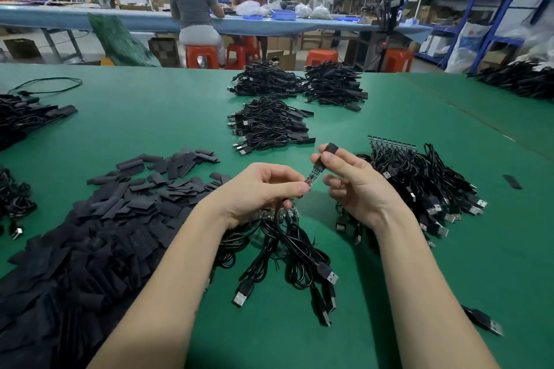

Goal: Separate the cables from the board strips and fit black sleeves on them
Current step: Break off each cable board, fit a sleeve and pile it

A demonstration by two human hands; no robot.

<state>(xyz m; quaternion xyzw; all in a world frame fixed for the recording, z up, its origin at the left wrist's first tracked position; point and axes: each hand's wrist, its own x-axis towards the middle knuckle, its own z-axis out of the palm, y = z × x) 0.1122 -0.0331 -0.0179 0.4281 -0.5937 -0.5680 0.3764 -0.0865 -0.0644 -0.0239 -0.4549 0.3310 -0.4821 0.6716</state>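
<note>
Two hands work above the green table (389, 293). Left hand (257, 192) pinches the cable end at the base of a small circuit board (312, 177) and also grips a board strip (277, 214) with its cables (287, 249) hanging down. Right hand (353, 183) pinches a black sleeve (325, 157) partly slid over the board's upper end. Left of the board lies the loose sleeve pile (99, 234); beyond it, three sleeved-cable bundles (269, 126); right of it, unprocessed strips (419, 180).
</note>
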